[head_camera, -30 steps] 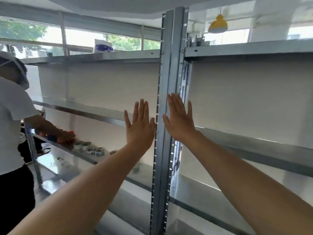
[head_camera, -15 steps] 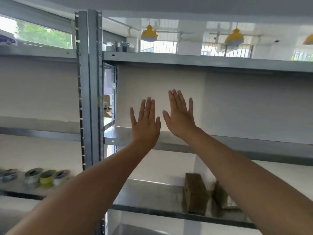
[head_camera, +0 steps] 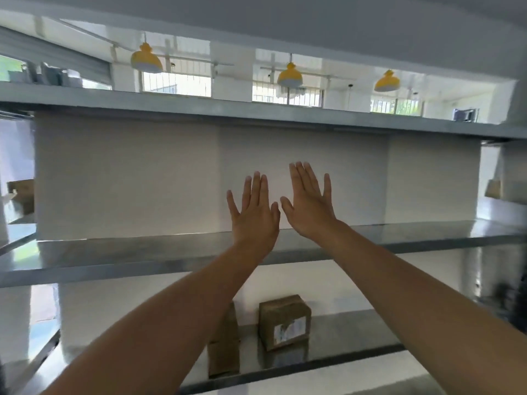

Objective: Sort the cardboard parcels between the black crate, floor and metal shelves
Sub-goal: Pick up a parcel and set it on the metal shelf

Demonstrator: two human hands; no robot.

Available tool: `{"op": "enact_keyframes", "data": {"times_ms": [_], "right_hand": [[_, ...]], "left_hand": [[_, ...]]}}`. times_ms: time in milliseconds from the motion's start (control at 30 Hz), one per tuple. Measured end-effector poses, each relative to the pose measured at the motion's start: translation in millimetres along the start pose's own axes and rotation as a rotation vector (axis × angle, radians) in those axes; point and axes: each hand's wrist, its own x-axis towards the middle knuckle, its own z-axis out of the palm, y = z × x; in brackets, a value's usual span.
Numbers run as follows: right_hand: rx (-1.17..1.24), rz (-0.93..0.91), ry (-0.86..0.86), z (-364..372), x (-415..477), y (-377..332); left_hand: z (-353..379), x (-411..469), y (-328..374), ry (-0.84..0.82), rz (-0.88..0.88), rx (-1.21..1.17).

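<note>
Both arms are stretched out in front of the metal shelves [head_camera: 114, 260], and both hands are flat and spread wide, holding nothing. The left hand [head_camera: 255, 216] and right hand [head_camera: 309, 206] sit side by side with their backs to the camera, thumbs nearly touching, raised in front of the pale matte back panel [head_camera: 128, 178] above the middle shelf.

The shelving is smooth, shiny galvanized steel, thin flat decks with folded front edges, a bit reflective. I count three levels in sight: top, middle and the lower one.

The parcels are on the lower shelf. Two plain brown cardboard ones there: a tall narrow parcel [head_camera: 225, 349] standing upright, partly hidden behind the left forearm, and just to its right a squat boxy parcel [head_camera: 285, 320] with a white label on its front face, too blurry to read. They stand near each other but I can't tell if they touch. There's also more brown cardboard [head_camera: 21, 192] at the far left edge and another brown bit [head_camera: 493, 189] at the far right, both cut off.

Up top, three yellow dome-shaped pendant lamps [head_camera: 289, 76] hang in a row.
</note>
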Motion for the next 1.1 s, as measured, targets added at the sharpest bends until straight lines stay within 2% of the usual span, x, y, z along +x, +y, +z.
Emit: {"op": "enact_keyframes", "data": {"times_ms": [267, 433, 633, 900, 1100], "right_hand": [[-0.149, 0.255, -0.071, -11.8, -72.0, 182.4], [-0.204, 0.455, -0.126, -28.5, -124.5, 263.1], [-0.25, 0.59, -0.187, -21.9, -173.9, 306.0], [-0.35, 0.735, -0.215, -9.6, -194.9, 358.0], [-0.439, 0.893, -0.311, 10.5, -191.1, 388.0]], "left_hand": [[65.9, -8.3, 164.9, -0.016, 0.267, -0.121], [90.0, -26.4, 256.2, -0.007, 0.424, -0.247], [117.9, -62.3, 331.2, -0.086, 0.62, -0.423], [163.2, -59.2, 388.6, -0.172, 0.705, -0.62], [201.0, -43.3, 419.5, -0.285, 0.724, -0.76]]}}
